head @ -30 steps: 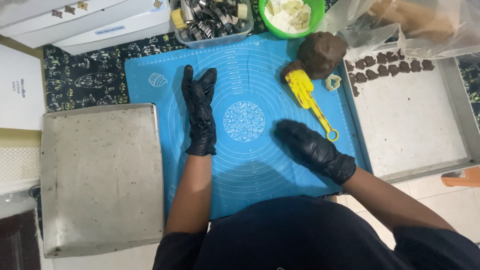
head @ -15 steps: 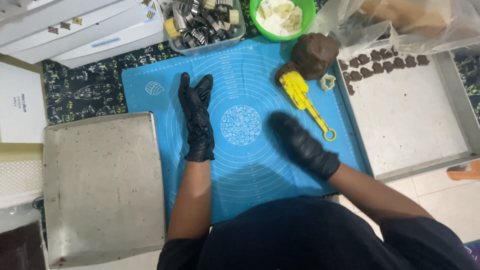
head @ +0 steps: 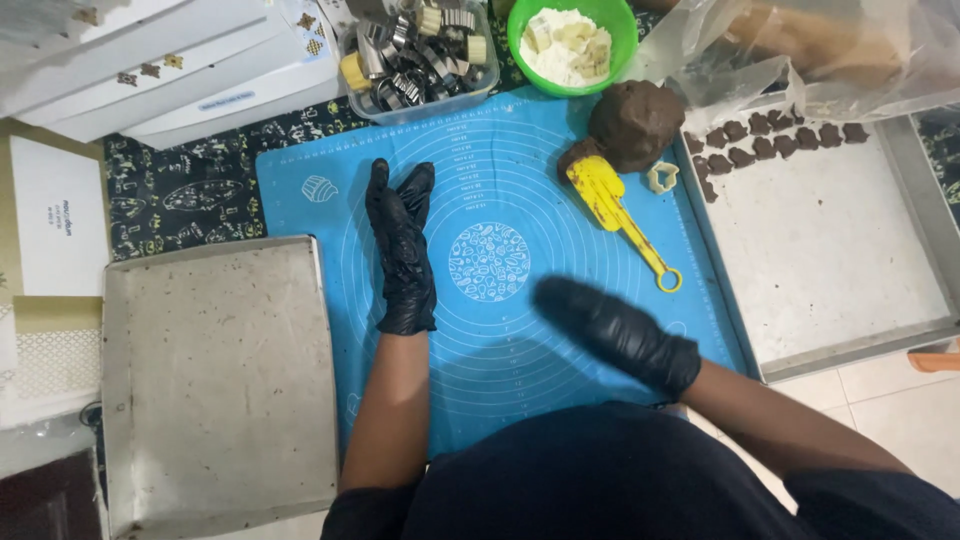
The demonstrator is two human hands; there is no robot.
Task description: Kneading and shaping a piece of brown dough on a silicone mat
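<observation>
Both my hands wear black gloves and lie on a blue silicone baking mat point(head: 500, 160). My left hand point(head: 402, 245) rests flat, fingers together pointing away from me, left of the mat's round middle print. My right hand point(head: 612, 330) is blurred, flat on the mat's near right part, and holds nothing. A ball of brown dough point(head: 635, 122) sits at the mat's far right. A yellow plastic tool point(head: 620, 215) lies next to it, with a small pale cookie cutter point(head: 662, 178) beside.
A bare metal tray point(head: 215, 380) lies at left. A second tray point(head: 830, 250) at right carries a row of brown cut shapes point(head: 770, 135). At the far edge are a clear tub of metal cutters point(head: 415, 55), a green flour bowl point(head: 570, 45), white boxes point(head: 150, 70) and a plastic bag point(head: 810, 45).
My right hand has slid across the mat toward me and to the left. My left hand has stayed flat in place.
</observation>
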